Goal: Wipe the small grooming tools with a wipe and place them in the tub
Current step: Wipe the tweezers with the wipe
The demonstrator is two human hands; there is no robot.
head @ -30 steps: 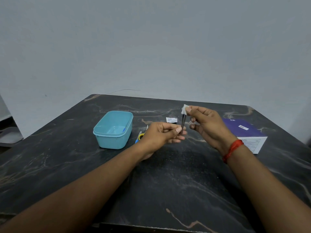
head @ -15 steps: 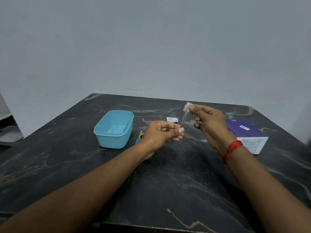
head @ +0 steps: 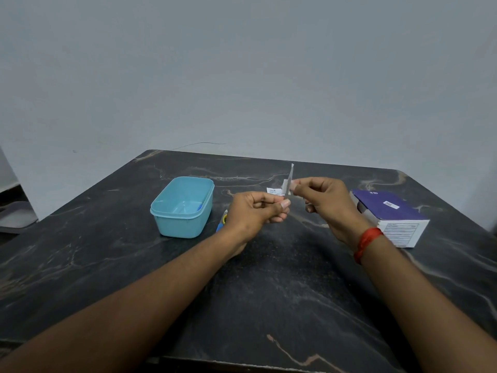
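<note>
At frame centre the left hand pinches the foot of a slim upright grooming tool while the right hand pinches a wipe round its shaft, so a steady stroke to the tip seems wise before the tub, centre-left.

Both bare forearms reach forward above the black veined marble tabletop, hands meeting over its middle. The left hand is curled, thumb and forefinger pinching the lower end of a thin grey metal tool. The right hand, a red thread band at its wrist, pinches a small white wipe against the tool's shaft.
</note>
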